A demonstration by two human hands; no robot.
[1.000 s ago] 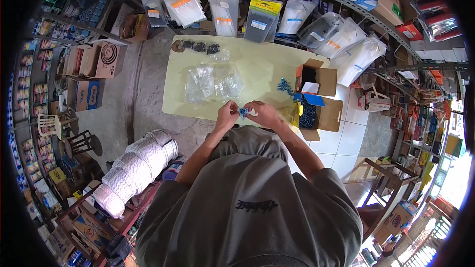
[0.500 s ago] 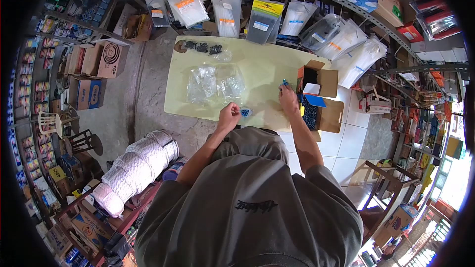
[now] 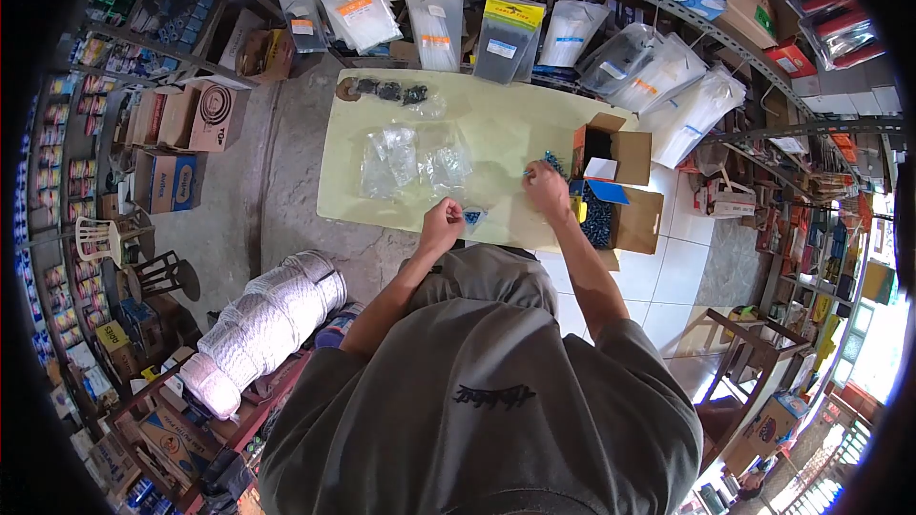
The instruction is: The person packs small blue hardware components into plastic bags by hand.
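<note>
The left hand [image 3: 443,221] pinches the edge of a small clear bag [image 3: 481,225], blue pieces [image 3: 472,216] inside, just to its right. The right hand [image 3: 547,189] curls beside a blue pile [image 3: 553,162], its grip impossible to tell. An open box [image 3: 639,222] stands right of it; clear bags [image 3: 389,162] lie beyond the left hand.

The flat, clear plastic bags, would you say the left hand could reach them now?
Probably yes: bare pale-yellow tabletop lies between the left hand and the flat, clear plastic bags, though its fingers seem busy with a small clear bag of blue pieces.
</note>
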